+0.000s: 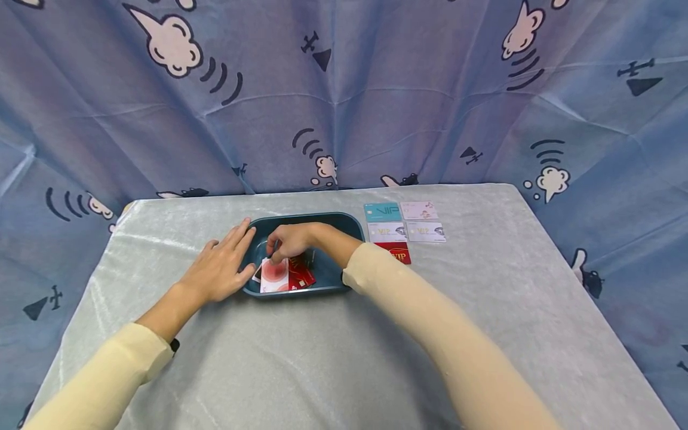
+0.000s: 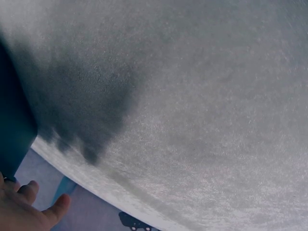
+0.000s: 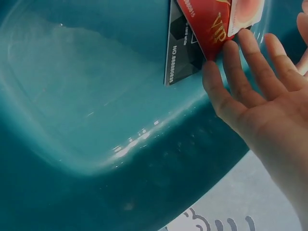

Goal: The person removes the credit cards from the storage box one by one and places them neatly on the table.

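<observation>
In the head view a dark teal plastic basin (image 1: 330, 291) stands on the table, with several cards in its left half. My left hand (image 1: 217, 272) rests at the basin's left rim, fingers spread and straight. Inside the basin, my right hand (image 1: 292, 240) reaches down with bent fingers, its tips at the upper edge of a pink-and-white card (image 1: 274, 276). That card overlaps a red VIP card (image 1: 302, 275). The right wrist view shows my fingertips beside the red card (image 3: 209, 29) and a black card (image 3: 183, 57) partly under it.
Right of the basin, cards lie in neat rows: a teal VIP card (image 1: 383, 212), a pink card (image 1: 419, 210), two silver VIP cards (image 1: 387, 232) and a red card (image 1: 399, 252) partly behind my right arm. A grey cloth (image 1: 301, 358) covers the table; a patterned curtain (image 1: 365, 107) hangs behind.
</observation>
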Motion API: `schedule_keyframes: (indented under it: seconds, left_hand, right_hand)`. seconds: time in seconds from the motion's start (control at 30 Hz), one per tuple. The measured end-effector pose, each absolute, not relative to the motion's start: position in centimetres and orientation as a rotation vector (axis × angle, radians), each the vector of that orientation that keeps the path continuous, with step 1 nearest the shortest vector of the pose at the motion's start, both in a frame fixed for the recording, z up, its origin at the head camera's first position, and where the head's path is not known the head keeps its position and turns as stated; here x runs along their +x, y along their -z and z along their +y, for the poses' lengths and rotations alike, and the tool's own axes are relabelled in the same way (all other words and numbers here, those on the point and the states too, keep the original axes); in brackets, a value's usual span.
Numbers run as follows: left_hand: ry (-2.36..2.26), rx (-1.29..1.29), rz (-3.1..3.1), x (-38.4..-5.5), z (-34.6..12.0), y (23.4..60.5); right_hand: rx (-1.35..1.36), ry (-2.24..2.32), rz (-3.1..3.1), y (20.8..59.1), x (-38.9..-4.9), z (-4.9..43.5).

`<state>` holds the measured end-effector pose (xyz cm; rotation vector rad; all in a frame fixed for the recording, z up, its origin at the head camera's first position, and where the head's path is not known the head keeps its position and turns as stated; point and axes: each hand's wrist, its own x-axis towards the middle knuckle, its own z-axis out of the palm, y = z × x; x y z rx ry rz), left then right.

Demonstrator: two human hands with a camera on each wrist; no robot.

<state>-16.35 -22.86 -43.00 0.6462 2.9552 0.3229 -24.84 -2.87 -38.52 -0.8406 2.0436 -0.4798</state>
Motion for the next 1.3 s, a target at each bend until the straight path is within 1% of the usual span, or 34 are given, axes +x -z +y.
schedule_keyframes:
  seconds: [0.23,0.47,1.0,1.3]
  left_hand:
    - [-0.333,0.665,2.967,-16.2,-22.8,42.9]
    - [-0.332,0.674,2.981,-16.2,-22.9,43.0]
    - [-0.337,0.654,2.964,-16.3,-22.8,43.1]
    - [-0.341,0.659,2.976,-16.2,-22.8,43.0]
  right_hand:
    - [-0.802,0.521,2.052,38.5,-25.0,-2.7]
    - [-0.826,0.557,2.066,38.3,-24.6,-2.5]
    - [-1.0,0.493,2.113,37.6,-24.7,-2.3]
    - [-1.0,0.55,2.141,37.3,-24.6,-1.9]
